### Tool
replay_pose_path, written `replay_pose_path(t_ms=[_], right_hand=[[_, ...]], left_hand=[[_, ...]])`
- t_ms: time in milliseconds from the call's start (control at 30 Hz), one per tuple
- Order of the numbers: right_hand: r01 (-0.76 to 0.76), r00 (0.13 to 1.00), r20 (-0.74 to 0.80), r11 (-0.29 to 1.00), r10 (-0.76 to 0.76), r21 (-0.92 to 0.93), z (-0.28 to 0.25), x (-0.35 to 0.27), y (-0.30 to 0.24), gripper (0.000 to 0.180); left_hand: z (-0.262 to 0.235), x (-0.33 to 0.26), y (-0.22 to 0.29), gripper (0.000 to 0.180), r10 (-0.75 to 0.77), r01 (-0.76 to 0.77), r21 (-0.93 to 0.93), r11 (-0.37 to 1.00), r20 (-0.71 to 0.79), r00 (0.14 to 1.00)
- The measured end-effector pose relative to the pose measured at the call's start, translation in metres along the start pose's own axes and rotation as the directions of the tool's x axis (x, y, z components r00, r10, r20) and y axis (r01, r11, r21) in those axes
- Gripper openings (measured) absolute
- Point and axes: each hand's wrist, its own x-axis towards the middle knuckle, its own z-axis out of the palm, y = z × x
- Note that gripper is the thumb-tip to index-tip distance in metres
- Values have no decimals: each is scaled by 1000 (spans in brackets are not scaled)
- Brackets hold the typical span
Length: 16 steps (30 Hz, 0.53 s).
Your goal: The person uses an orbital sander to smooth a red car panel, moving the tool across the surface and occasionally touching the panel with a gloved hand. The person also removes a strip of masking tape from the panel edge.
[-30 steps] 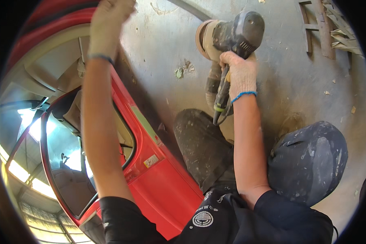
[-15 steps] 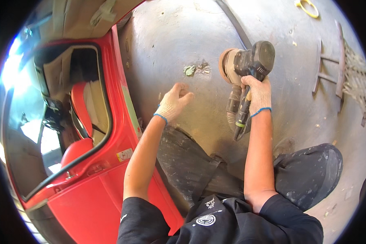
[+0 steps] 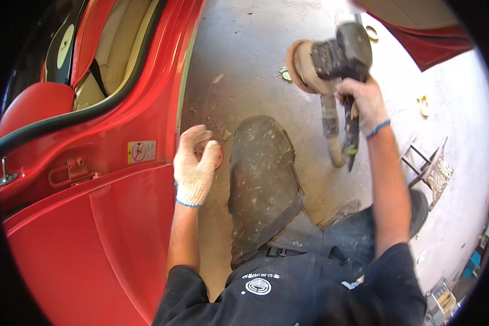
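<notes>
My right hand (image 3: 367, 103), in a whitish glove with a blue cuff, grips an orbital sander (image 3: 339, 54). The tool has a black body, a beige shroud and a round brownish pad turned to the left. A ribbed hose (image 3: 330, 122) and a dark cable hang from it. It is held up off the floor, slightly blurred. My left hand (image 3: 193, 165), gloved alike, is beside the edge of the red car body (image 3: 141, 185), fingers stretched and thumb apart. A small red rounded thing (image 3: 218, 156) shows behind its thumb; whether they touch I cannot tell.
The car's door opening with red and beige seats (image 3: 41, 103) is at left. A red panel (image 3: 424, 43) juts in at upper right. Tape rolls (image 3: 423, 106) and a low stool (image 3: 432, 168) stand on the right. Scraps litter the floor (image 3: 244, 60). My bent knee (image 3: 263, 163) is between my arms.
My view has swung toward the car, which now fills more of the left side. My left hand has come down beside the car's edge, fingers opened. The sander is still in my right hand.
</notes>
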Motion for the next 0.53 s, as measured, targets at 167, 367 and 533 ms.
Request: replay_pose_path(t_ms=[167, 367, 533], right_hand=[[258, 917, 393, 851, -67, -457, 20, 61, -85, 15], [206, 852, 522, 891, 40, -405, 49, 102, -147, 19], [33, 810, 523, 869, 266, -493, 55, 161, -111, 35]], left_hand=[[-55, -20, -40, 27, 219, -130, 425, 896, -167, 961], [-41, -13, -37, 13, 505, -324, 708, 628, -54, 861], [-38, -17, -43, 16, 500, -318, 785, 532, 12, 866]])
